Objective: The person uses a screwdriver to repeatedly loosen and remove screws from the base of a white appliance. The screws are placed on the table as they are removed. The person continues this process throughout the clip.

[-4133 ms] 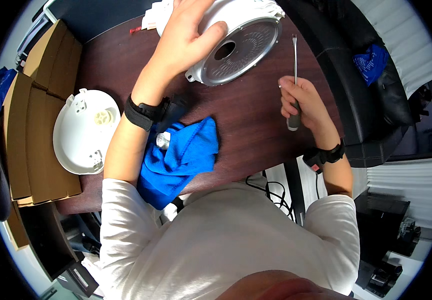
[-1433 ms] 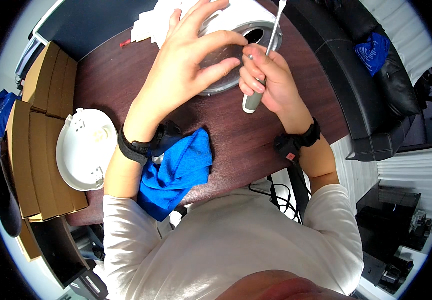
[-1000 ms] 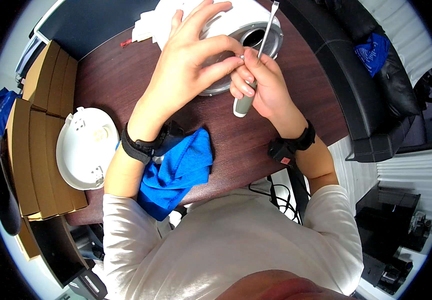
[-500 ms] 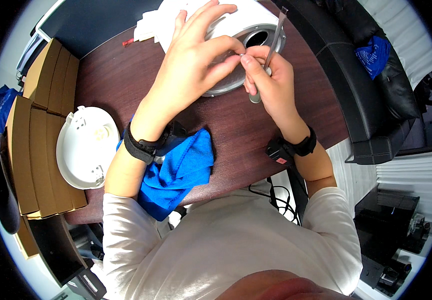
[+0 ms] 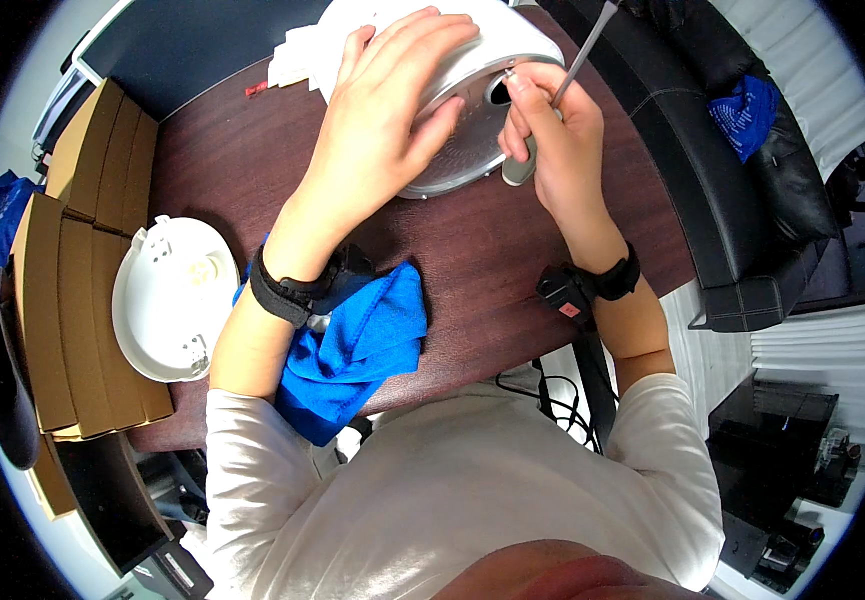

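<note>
A white rounded appliance [image 5: 517, 38] is tilted up at the far side of the desk. Its grey, translucent-looking underside [image 5: 467, 150] faces me and has a dark round opening. My left hand [image 5: 377, 120] lies on it with fingers stretched over the white shell and the thumb apart, near the underside. In my right hand [image 5: 564, 135] is a screwdriver [image 5: 518, 168], its grey handle against the palm and its shaft pointing up and away. The thumb and forefinger of that hand pinch a tiny, shiny piece at the rim, too small to name.
A blue cloth [image 5: 357, 350] lies by my left forearm at the desk's near edge. Left of it is a shallow white round cover [image 5: 167, 320] with small pieces inside. Cardboard boxes [image 5: 102, 340] line the left side; a black sofa [image 5: 692, 130] borders the right.
My hands were together at the fingertips and have parted. The right has moved up and right to the appliance's rim; the left has settled on the shell. The appliance's underside shows differently.
</note>
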Motion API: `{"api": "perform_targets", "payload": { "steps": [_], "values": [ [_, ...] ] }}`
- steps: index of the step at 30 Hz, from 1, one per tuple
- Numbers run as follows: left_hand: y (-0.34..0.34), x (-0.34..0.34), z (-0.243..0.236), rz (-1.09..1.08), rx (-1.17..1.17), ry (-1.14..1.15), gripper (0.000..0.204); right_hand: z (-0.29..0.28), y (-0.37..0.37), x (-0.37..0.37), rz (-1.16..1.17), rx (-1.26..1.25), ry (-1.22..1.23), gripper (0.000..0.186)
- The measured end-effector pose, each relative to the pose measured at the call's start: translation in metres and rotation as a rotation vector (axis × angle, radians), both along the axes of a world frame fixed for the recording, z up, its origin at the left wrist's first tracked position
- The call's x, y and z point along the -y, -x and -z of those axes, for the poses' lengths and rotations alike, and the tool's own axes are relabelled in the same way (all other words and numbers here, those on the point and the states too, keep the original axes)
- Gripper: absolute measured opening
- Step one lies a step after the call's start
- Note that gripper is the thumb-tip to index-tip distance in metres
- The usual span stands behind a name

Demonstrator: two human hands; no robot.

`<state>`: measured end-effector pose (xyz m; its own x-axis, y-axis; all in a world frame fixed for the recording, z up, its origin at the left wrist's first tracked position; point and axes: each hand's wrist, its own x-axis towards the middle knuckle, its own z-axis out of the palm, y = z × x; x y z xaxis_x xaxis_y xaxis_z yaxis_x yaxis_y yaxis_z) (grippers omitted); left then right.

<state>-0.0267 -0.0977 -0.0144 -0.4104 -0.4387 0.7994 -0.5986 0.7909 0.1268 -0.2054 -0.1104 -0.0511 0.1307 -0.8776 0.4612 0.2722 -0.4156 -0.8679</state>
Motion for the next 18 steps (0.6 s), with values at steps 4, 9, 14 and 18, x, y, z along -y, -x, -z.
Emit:
{"api": "perform_targets", "payload": {
  "steps": [4, 9, 14, 18],
  "values": [
    [0.003, -0.006, -0.002, -0.032, -0.085, -0.061, 0.052, 0.000, -0.004, -0.001, 0.021, 0.063, -0.026, 0.019],
    [-0.002, -0.001, -0.003, -0.048, -0.016, 0.005, 0.048, -0.003, -0.009, -0.006, 0.045, 0.120, -0.079, 0.023],
    [-0.002, 0.000, -0.002, -0.032, -0.030, 0.026, 0.046, -0.006, -0.014, -0.008, 0.129, 0.113, -0.089, 0.023],
    [-0.002, -0.002, -0.003, -0.028, -0.024, 0.035, 0.046, -0.004, -0.014, -0.007, 0.115, 0.119, -0.113, 0.023]
  ]
}}
